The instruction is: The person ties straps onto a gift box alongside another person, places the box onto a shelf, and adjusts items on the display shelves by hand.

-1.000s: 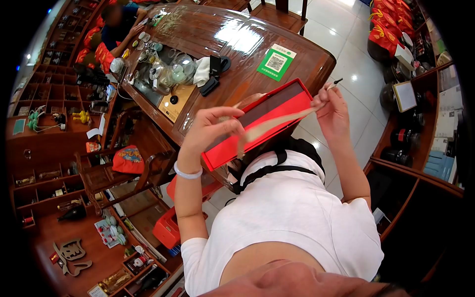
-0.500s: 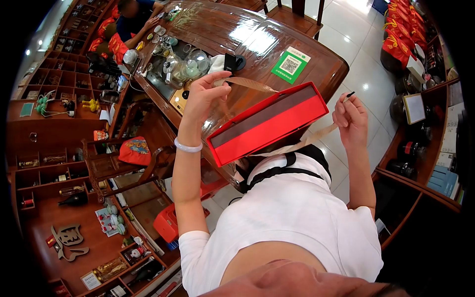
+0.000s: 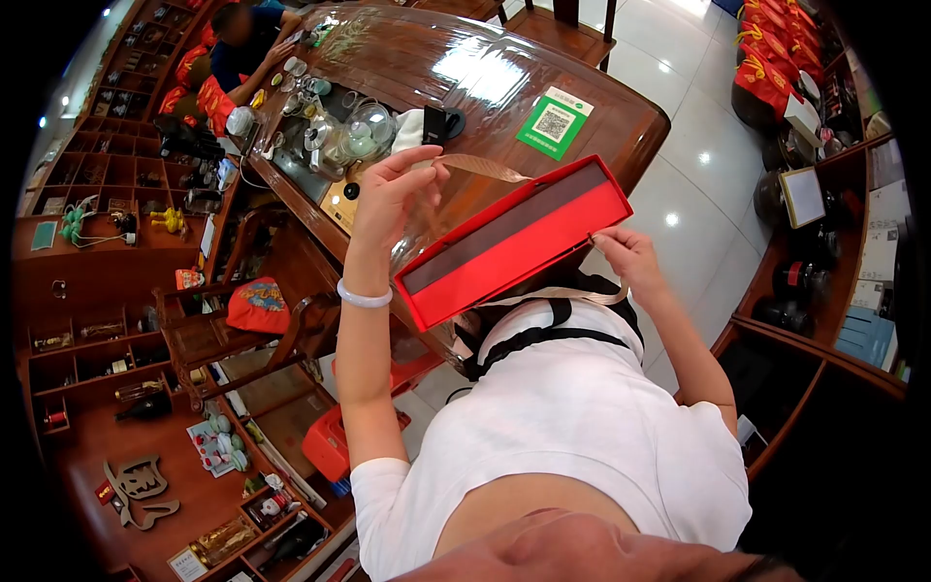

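Observation:
A long narrow red box [image 3: 519,262] with a dark inner strip is tilted in front of me, near the table's edge. Between my left hand's [image 3: 393,199] thumb and fingers is a tan ribbon [image 3: 485,168], which runs to the box's far edge. My right hand [image 3: 630,262] is closed in a pinch at the box's near right side, holding a ribbon end with a small dark tip [image 3: 590,237]. From there the ribbon loops down and runs left along the box's near side.
The brown glossy table [image 3: 621,121] bears a green QR-code card [image 3: 555,123] and a glass tea set [image 3: 369,126]. Another person [image 3: 247,44] sits at its far left. A wooden chair [image 3: 291,320] with a red bag [image 3: 259,305] stands to my left. Shelves [image 3: 824,339] line the right.
My right hand has moved left and down to the box's near right side, bringing the ribbon end with it. My left hand still pinches the ribbon. The view has shifted slightly.

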### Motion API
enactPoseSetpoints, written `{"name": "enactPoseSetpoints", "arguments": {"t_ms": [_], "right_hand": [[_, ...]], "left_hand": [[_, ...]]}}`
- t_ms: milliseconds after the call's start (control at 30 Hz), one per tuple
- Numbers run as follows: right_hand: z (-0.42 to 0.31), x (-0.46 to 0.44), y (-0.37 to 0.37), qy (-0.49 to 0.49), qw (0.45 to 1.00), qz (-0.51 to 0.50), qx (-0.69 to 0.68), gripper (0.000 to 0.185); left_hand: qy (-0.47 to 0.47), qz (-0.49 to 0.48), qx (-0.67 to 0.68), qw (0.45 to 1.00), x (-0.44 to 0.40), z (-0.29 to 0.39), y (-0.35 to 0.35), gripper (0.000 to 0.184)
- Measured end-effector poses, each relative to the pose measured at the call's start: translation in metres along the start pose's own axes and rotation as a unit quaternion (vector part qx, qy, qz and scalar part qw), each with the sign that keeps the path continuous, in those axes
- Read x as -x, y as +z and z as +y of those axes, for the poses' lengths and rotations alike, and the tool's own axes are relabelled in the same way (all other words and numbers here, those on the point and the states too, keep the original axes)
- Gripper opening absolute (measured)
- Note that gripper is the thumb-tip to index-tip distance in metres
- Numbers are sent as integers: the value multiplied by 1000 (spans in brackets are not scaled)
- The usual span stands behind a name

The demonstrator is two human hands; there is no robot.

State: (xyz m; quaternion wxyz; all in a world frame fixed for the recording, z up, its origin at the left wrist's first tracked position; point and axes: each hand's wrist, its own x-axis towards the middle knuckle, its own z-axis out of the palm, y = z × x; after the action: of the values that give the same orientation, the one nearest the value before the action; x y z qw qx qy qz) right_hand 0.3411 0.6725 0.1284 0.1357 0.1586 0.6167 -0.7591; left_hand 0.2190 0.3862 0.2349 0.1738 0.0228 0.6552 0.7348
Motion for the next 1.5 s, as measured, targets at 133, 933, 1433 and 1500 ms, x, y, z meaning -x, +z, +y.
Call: {"name": "enactPoseSetpoints", "arguments": {"t_ms": [133, 933, 1433, 1500], "right_hand": [[22, -2, 3, -9, 999, -11, 46, 18], [75, -10, 8, -90, 992, 14, 89, 19], [74, -4, 19, -108, 976, 107, 156, 23], [71, -3, 22, -92, 979, 98, 152, 22]], "left_hand": [[-8, 11, -4, 1000, 0, -2, -3, 29], [-60, -138, -154, 977, 24, -90, 68, 18], [64, -102, -433, 893, 16, -131, 103, 16], [56, -103, -445, 888, 17, -131, 105, 15]]}}
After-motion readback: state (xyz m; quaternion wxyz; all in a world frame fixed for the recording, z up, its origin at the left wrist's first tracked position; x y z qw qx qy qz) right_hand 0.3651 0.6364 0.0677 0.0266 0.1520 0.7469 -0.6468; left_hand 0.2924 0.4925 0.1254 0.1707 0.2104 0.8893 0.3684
